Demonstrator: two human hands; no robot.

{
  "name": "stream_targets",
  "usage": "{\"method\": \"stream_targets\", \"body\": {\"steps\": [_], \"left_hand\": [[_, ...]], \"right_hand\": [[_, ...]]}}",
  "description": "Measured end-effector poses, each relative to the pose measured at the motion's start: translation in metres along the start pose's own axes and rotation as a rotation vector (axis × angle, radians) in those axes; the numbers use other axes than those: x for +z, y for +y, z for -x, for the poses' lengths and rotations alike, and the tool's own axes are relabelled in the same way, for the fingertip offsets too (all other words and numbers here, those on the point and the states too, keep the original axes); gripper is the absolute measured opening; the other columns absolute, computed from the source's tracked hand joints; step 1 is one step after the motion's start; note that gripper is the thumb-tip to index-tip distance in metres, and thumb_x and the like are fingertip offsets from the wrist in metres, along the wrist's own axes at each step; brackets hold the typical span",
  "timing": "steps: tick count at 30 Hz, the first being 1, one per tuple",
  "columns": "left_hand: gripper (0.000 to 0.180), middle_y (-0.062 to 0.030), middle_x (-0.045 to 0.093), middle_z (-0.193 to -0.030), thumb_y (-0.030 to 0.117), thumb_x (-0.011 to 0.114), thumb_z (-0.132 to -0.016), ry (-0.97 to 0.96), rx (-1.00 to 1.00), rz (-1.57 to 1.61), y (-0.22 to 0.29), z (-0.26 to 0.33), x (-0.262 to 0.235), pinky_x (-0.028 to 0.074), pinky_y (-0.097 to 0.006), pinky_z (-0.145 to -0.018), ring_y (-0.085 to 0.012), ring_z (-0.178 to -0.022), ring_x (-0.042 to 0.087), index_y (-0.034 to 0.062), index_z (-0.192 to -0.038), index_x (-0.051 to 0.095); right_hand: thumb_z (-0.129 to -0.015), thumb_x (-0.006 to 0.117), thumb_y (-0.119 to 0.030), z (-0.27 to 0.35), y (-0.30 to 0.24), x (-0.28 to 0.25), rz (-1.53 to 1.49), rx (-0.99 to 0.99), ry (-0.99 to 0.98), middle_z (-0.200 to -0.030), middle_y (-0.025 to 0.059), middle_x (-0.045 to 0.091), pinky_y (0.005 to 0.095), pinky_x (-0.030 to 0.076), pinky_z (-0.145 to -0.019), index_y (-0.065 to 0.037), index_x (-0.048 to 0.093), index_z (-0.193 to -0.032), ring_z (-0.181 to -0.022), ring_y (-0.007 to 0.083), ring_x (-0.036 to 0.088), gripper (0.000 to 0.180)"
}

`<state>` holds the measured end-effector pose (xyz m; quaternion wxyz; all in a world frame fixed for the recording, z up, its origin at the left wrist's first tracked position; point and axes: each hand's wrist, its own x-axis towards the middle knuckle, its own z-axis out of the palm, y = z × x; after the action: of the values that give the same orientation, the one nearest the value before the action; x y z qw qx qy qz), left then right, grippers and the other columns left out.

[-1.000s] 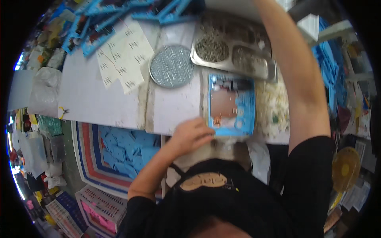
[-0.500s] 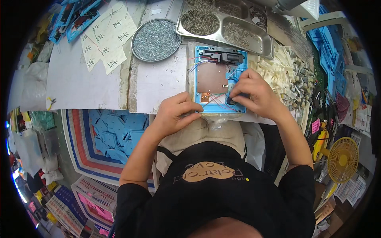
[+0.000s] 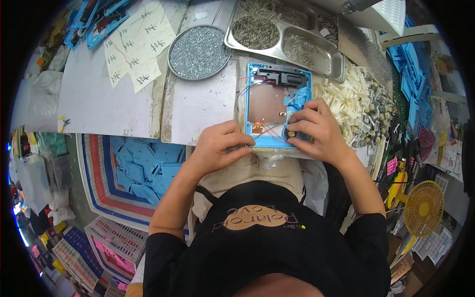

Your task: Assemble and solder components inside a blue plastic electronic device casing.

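Left hand (image 3: 217, 146) grips the blue case (image 3: 277, 106) edge; right hand (image 3: 316, 126) pinches a small round part (image 3: 291, 133).

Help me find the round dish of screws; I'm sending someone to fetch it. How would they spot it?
Start at the white table. Toward its far edge, left of the long steel tray and right of the paper sheets, sits the round dish. It is the only circular container, heaped with small silvery screws.
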<state>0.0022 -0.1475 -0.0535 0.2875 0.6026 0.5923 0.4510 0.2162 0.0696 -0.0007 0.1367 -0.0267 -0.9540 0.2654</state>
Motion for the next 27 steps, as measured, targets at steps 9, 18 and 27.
{"method": "stream_targets", "body": {"steps": [9,18,27], "left_hand": [[0.040,-0.0098,0.060,-0.094,0.022,0.074,-0.086,0.748,-0.062,0.069,-0.004,0.036,-0.018,0.046,-0.036,-0.075,-0.0230,-0.083,0.057,0.0058,-0.122,0.069],[0.064,-0.0181,0.055,-0.139,0.035,0.086,-0.068,0.910,-0.714,-1.403,0.129,0.275,-0.149,0.033,-0.064,-0.109,-0.0374,-0.135,0.048,0.0123,-0.126,0.068],[0.052,-0.0159,0.035,-0.163,0.029,0.053,-0.097,0.947,-2.179,-1.574,0.214,0.628,-0.182,0.029,-0.069,-0.114,-0.0330,-0.152,0.029,0.0075,-0.144,0.055]], "right_hand": [[-0.080,0.072,0.000,-0.015,-0.076,0.031,-0.279,-0.131,0.214,-0.091,0.0126,0.066,0.0441,0.045,-0.082,-0.004,0.068,-0.097,-0.084,0.0328,0.059,0.017],[-0.082,0.072,0.000,-0.025,-0.106,0.049,-0.520,-0.411,-0.107,-0.090,0.0138,0.065,0.0414,0.046,-0.077,-0.002,0.068,-0.096,-0.084,0.0321,0.059,0.015],[-0.094,0.078,-0.030,-0.027,-0.111,0.074,-0.424,-0.488,-0.365,-0.122,0.0192,0.071,0.0416,0.052,-0.090,-0.008,0.068,-0.132,-0.109,0.0333,0.068,0.045]]}}
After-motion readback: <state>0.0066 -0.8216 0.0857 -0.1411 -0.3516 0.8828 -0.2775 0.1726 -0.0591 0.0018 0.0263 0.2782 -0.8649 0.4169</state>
